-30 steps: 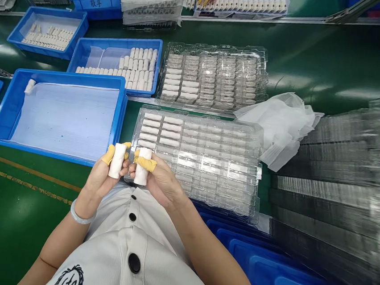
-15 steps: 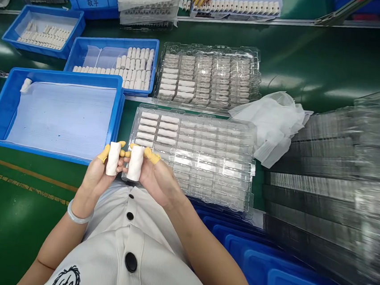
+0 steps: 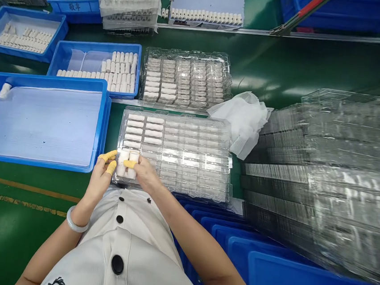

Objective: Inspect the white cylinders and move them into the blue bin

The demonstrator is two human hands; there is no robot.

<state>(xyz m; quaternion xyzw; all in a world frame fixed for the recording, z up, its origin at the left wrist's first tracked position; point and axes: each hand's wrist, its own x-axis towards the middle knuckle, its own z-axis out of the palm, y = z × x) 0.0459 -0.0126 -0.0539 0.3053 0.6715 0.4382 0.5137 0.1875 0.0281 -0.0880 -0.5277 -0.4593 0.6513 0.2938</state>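
Two white, slightly wavy cylinders stand side by side over the near left corner of a clear plastic tray: the left cylinder (image 3: 121,166) and the right cylinder (image 3: 134,157). My right hand (image 3: 145,174) is closed on both, its yellow-capped thumb lying across their fronts. My left hand (image 3: 103,172) is at the left cylinder's side, two yellow-capped fingers apart with tips against or close to its edge; its other fingers are hidden. The clear tray (image 3: 195,161) carries rows of similar white pieces in its left columns.
A large blue bin (image 3: 102,120) lined with pale sheet is left, one white piece in its corner. Behind are a blue bin (image 3: 95,43) of cylinders and another filled tray (image 3: 186,77). Crumpled white sheets (image 3: 242,118) and tall stacks of clear trays (image 3: 308,172) stand right.
The cylinders, earlier one in each hand and apart, are now together in my right hand. My left fingers have loosened to the side. The view has shifted; the other person's hand is gone.
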